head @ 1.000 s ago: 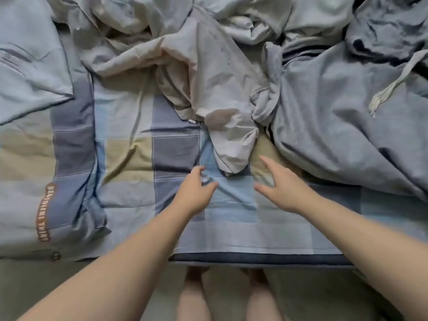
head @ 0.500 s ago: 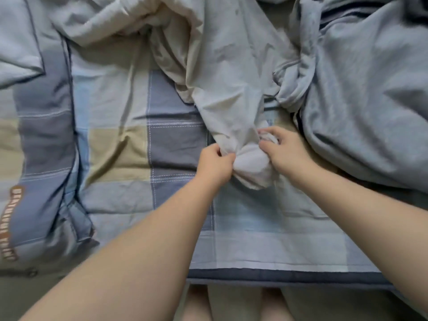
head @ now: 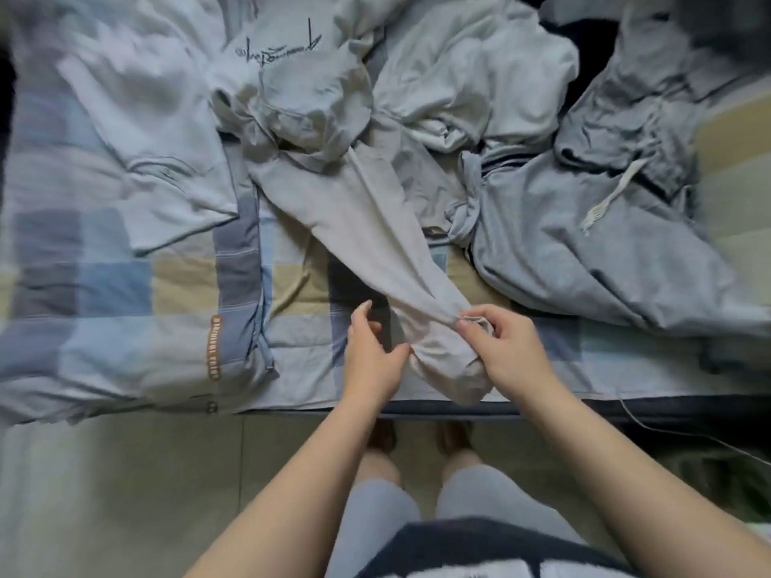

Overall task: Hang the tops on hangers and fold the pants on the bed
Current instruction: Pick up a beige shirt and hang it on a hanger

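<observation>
Head view, and the right hand (head: 507,356) grips the bunched end of the pale garment (head: 375,227), low in the centre near the front edge of the bed (head: 605,369). Left hand (head: 369,360) sits just beside it, fingers loose, thumb brushing the cloth, holding nothing. The stretched length runs up into the heap (head: 471,77) at top centre, probably drawn taut to free it.

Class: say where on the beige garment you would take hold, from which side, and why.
Grip the beige garment at its bunched near end, coming from the near edge of the bed. Its far end is buried under other clothes and it lies stretched toward that edge, where the right hand pinches it.
</observation>
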Tool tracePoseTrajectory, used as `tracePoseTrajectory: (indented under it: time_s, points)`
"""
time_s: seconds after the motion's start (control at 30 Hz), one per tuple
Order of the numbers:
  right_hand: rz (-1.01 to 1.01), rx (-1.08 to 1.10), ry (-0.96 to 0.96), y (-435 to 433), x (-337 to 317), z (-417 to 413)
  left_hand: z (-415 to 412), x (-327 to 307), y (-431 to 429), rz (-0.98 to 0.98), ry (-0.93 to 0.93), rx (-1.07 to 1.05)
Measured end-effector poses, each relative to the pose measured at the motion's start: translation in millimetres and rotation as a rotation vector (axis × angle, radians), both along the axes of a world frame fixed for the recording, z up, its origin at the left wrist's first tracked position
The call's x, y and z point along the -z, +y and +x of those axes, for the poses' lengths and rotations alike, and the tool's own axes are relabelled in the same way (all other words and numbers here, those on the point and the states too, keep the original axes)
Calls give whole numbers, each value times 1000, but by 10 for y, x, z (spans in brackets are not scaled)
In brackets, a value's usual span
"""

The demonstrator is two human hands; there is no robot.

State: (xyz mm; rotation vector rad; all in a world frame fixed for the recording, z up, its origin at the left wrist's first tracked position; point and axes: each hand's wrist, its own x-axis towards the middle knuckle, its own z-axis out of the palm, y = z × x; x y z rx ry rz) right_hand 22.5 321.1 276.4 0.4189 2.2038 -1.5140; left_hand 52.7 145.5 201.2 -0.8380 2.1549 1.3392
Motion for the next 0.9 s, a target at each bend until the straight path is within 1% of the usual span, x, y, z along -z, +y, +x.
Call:
tracePoseTrajectory:
  time_s: [0.07,0.13,0.2,0.27,0.33,0.4,0.47,0.53,0.6,0.67,0.73,0.83,0.9]
  points:
    - [-50,-92,42,18,-519,83,-3,-406,-24,-243,197,307]
    - [-105,-185,73,46,-957,136,-78,-810,-2,-344,389,507]
    - [-142,-223,141,114,-1306,135,-191,-1122,55,-335,486,615]
    - [-148,-212,225,224,-1583,94,-311,-1348,98,-239,492,687]
    - [-180,-135,292,365,-1796,30,-380,-1487,127,-174,480,733]
    - [-291,-8,333,514,-1970,-30,-388,-1530,144,-150,418,752]
    - [-419,131,359,643,-2092,-124,-332,-1521,138,-115,324,727]
    - [-470,267,370,738,-2121,-272,-242,-1471,130,-90,270,689]
    - [-466,384,364,774,-2078,-447,-192,-1400,125,-60,292,616]
    - [-447,439,332,750,-1987,-600,-194,-1403,122,2,341,514]
    - [-484,363,246,697,-1899,-691,-255,-1515,109,72,396,365]
    - [-585,90,132,621,-1755,-718,-388,-1809,80,250,472,70]
    - [-533,28,86,544,-1657,-664,-469,-2006,85,369,494,-69]
